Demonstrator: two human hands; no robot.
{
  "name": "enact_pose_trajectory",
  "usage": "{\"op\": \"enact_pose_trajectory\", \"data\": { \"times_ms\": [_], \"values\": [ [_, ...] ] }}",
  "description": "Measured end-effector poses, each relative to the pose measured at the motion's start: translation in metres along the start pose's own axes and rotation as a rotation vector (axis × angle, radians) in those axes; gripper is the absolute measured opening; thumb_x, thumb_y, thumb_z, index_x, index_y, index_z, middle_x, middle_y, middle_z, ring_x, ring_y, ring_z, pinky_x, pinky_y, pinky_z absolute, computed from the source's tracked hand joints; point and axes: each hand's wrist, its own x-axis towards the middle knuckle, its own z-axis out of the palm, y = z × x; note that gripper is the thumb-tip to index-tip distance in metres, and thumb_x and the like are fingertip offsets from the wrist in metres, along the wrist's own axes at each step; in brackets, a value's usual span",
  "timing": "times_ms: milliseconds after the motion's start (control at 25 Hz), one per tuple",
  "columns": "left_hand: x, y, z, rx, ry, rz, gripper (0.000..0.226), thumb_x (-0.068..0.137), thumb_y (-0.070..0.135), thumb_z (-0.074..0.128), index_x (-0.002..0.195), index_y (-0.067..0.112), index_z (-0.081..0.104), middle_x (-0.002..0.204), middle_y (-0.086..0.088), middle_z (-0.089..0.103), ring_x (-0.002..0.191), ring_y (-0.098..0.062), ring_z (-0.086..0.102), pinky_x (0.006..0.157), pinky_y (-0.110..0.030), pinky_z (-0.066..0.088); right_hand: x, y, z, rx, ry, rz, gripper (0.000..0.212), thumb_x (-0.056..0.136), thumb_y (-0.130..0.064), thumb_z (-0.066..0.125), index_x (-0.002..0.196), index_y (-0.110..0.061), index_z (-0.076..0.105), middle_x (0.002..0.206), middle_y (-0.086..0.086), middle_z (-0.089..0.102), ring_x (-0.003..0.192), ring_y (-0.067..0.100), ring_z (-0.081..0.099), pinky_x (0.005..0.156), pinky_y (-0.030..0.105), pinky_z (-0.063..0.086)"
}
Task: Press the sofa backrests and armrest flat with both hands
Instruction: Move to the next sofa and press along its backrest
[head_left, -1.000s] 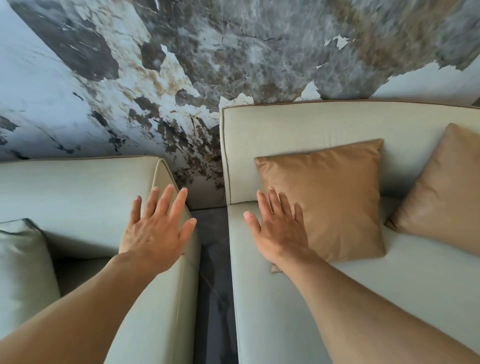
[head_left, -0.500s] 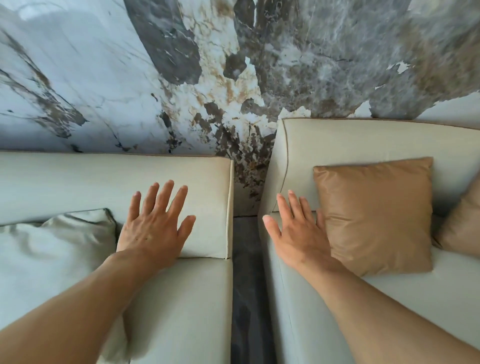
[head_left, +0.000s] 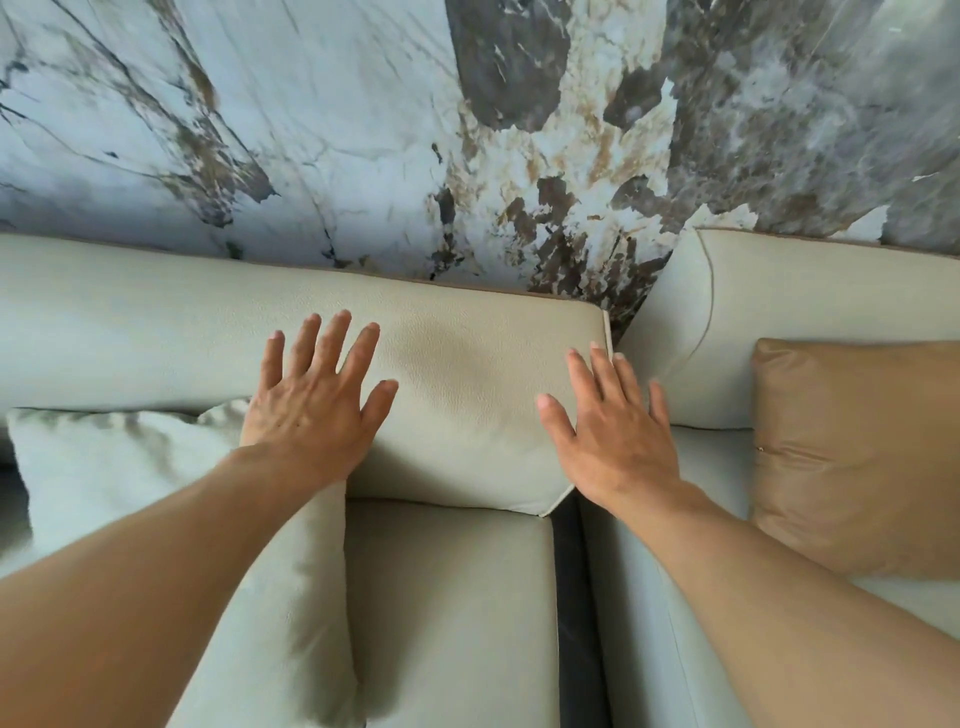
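Left hand (head_left: 317, 415) and right hand (head_left: 615, 441) both open flat, fingers spread, gripping nothing, palms toward pale beige grained-leather sofa backrest (head_left: 467, 374) against marbled wall (head_left: 311, 130), right at its end seam; presumably spaced to spread pressing load evenly.

Against the wall (head_left: 322, 130), two sofas side by side, a narrow gap (head_left: 576, 623) between them; on the left sofa, a backrest (head_left: 467, 374) behind the seat cushion (head_left: 452, 613), a pillow (head_left: 130, 467) leaning left of centre; left hand (head_left: 317, 415) spread flat on that backrest, just above the pillow; right hand (head_left: 613, 441) spread over the backrest's right end, above the gap; further right, the second sofa's backrest (head_left: 810, 291) with a cushion (head_left: 857, 452) propped before it.
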Motion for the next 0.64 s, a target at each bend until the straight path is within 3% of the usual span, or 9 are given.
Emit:
{"op": "enact_pose_trajectory", "data": {
  "times_ms": [440, 640],
  "values": [
    [0.037, -0.052, 0.021, 0.007, 0.029, -0.004, 0.066, 0.094, 0.054, 0.011, 0.155, 0.029, 0.008, 0.165, -0.003, 0.001, 0.150, -0.025, -0.006, 0.120, -0.047, -0.007, 0.041, -0.050, 0.026, 0.021, 0.000, -0.063, 0.069, 0.092, -0.064, 0.010, 0.153, -0.032, 0.000, 0.163, -0.007, -0.006, 0.148, 0.013, -0.010, 0.118, 0.046, -0.005],
    [0.065, -0.049, 0.051, -0.126, 0.046, 0.018, 0.064, 0.095, 0.057, 0.015, 0.153, 0.030, 0.016, 0.164, 0.000, 0.008, 0.150, -0.022, -0.002, 0.121, -0.046, -0.006, 0.059, -0.050, 0.051, 0.039, 0.052, -0.035, 0.071, 0.088, -0.066, -0.001, 0.151, -0.036, -0.007, 0.162, -0.010, -0.011, 0.147, 0.011, -0.013, 0.119, 0.047, -0.007]
  ]
}}
